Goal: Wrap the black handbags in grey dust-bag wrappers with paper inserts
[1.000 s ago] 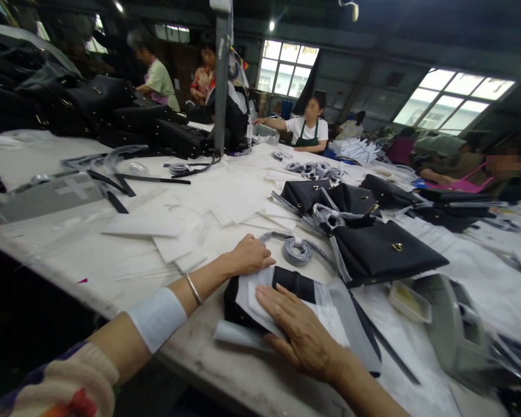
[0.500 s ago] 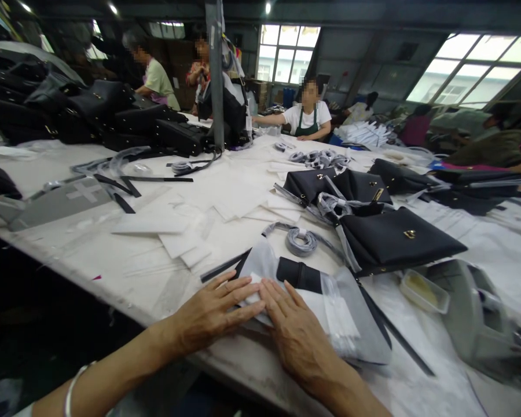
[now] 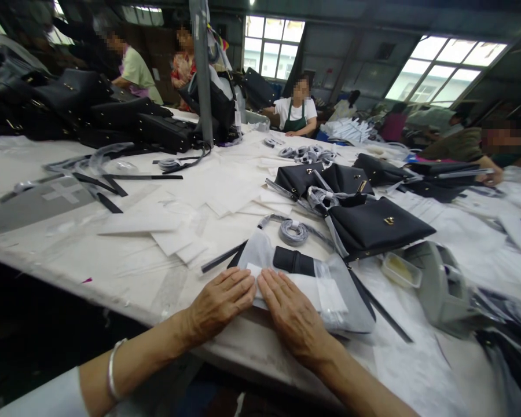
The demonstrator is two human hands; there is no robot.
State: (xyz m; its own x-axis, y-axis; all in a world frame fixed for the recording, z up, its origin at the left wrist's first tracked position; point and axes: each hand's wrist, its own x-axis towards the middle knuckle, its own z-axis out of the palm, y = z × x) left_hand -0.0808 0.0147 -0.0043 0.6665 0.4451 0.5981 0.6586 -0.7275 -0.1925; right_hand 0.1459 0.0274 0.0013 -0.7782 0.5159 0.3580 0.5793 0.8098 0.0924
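Note:
A black handbag lies at the table's front edge, covered by a translucent grey wrapping sheet [image 3: 351, 301]. My left hand [image 3: 219, 304] rests palm down on the left end of the bag, fingers stretched out side by side. Flat beside it, my right hand [image 3: 293, 315] presses on a white sheet [image 3: 306, 285] folded over the bag. The fingertips of both hands nearly meet. A black flap [image 3: 294, 260] of the bag shows just beyond my fingers. Neither hand grips anything; what lies under the palms is hidden.
Behind the bag sits a coiled wrapped strap [image 3: 293, 231]. Black handbags [image 3: 377, 226] lie at right, near a grey tape dispenser [image 3: 443, 284] and a plastic tub [image 3: 402, 269]. White sheets [image 3: 169, 231] lie at left. A metal post [image 3: 203, 75] and co-workers stand farther back.
My left hand's fingers have drawn together and slightly back from their earlier spread. My right hand stays flat on the bag, fingers closer together. The view has shifted right.

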